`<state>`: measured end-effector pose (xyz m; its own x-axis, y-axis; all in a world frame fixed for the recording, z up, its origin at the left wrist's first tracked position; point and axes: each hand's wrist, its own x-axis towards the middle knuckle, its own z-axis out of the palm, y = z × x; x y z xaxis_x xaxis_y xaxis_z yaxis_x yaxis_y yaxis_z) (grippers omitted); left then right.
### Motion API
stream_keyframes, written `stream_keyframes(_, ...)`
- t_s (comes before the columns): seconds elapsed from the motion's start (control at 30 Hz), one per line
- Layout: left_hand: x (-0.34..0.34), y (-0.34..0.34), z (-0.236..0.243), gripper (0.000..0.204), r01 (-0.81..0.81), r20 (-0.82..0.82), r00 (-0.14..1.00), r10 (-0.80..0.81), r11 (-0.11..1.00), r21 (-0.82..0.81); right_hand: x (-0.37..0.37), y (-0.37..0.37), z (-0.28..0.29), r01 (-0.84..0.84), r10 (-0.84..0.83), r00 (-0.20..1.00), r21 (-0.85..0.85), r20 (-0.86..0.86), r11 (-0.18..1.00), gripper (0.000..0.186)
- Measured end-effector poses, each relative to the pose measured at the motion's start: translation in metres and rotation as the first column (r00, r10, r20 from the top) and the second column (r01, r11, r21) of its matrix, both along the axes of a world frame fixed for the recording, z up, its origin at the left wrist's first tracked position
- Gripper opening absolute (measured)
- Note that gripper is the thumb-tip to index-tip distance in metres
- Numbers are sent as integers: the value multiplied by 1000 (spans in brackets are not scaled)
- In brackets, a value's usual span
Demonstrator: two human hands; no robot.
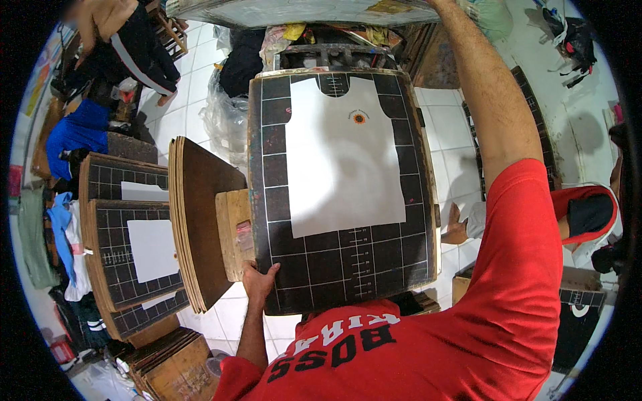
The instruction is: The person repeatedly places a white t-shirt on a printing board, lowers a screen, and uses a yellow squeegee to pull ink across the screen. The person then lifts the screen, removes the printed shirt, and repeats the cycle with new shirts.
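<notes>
A white sleeveless shirt panel [341, 167] lies flat on a black board [321, 274] marked with white grid lines. A small round orange and dark print [359, 119] sits near the panel's neckline. My left hand [259, 281] holds the board's near left edge, thumb on top and the other fingers mostly hidden below. My right arm reaches far forward to a raised framed screen [307, 12] beyond the board. At the picture's top edge, my right hand [441, 3] is at the screen's right end, its fingers cut off from view.
Upright brown boards [200, 220] lean at the left beside a wooden block [234, 234]. Farther left, gridded boards [137, 294] carry white panels. A person [134, 53] is at the upper left; another person's foot [455, 229] shows at right. Clear plastic [224, 120] lies on the tiled floor.
</notes>
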<state>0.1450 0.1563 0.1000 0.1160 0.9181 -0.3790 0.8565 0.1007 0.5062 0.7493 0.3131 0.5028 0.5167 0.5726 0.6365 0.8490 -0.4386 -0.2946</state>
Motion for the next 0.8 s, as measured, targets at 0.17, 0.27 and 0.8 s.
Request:
stream_keyframes(0.17,-4,11,-21,79,109,-153,982,-115,993,-43,-14,-9,-5,70,-70,997,-22,27,997,54)
stream_keyframes(0.27,12,44,-5,87,271,-132,957,-258,958,91,-19,-25,-29,-5,4,999,8,51,1000,46)
stream_keyframes(0.8,195,194,13,69,-291,636,150,757,649,-703,-91,-157,-355,-373,340,927,-280,-158,885,26)
